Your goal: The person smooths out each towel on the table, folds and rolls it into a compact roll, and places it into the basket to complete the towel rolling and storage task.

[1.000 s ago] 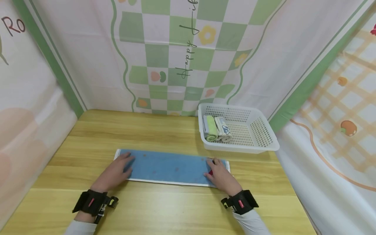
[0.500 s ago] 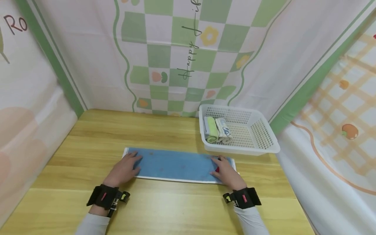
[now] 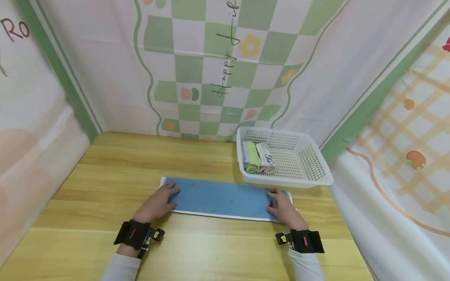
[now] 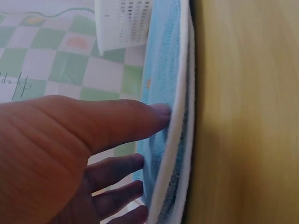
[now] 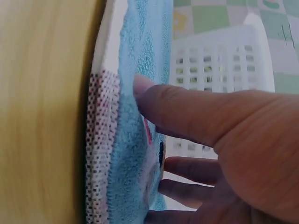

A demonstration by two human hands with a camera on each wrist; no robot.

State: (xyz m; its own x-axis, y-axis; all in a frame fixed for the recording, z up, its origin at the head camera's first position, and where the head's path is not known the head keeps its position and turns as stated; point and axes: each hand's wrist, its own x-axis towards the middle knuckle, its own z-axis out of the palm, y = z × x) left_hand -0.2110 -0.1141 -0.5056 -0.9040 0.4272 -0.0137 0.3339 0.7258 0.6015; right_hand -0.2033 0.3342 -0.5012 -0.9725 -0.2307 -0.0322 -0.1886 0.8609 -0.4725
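Observation:
A blue towel with white edging lies folded into a long flat strip across the wooden table. At its left end my left hand rests on the cloth, fingers spread; in the left wrist view the thumb touches the towel close to its layered white edge. My right hand presses on the other end, partly covering a small red and dark print. The right wrist view shows that thumb on the blue terry near a woven, speckled border, with the other fingertips on the cloth farther back.
A white perforated plastic basket stands behind the towel's right end. Inside, at its left side, lie a green rolled towel and a white rolled towel with a blue print. A green-checked curtain hangs behind the wooden table.
Both hands have shifted to the right, and the folded blue towel has slid along the table with them. The basket and its rolled towels have stayed in place.

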